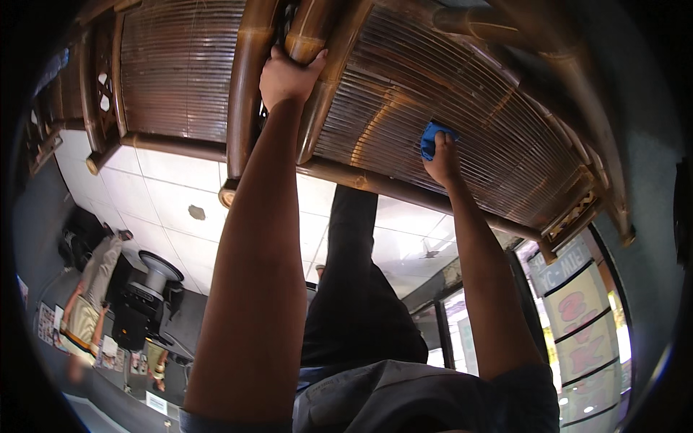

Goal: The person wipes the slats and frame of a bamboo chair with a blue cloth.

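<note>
My left hand [287,84] grips a thick brown bamboo pole [309,35] between two bamboo seats, its thumb and fingers on either side. In my right hand [445,162] is a folded blue cloth [429,142], pinched by the fingers and resting on the thin bamboo slats of the right seat [400,116]. The slats are glossy and dark brown. Along that seat's lower edge runs a round bamboo rail [373,184]. A second slatted seat [178,65] lies left of the pole. Part of the right hand's fingers is hidden behind the cloth.
Pale floor tiles [162,187] spread below the seats, with a dark patch [196,212] on one. At lower left are a black chair on a round metal base [157,270] and a person [100,276]. Glass panels [584,335] bearing writing stand at right, beside a grey wall [652,216].
</note>
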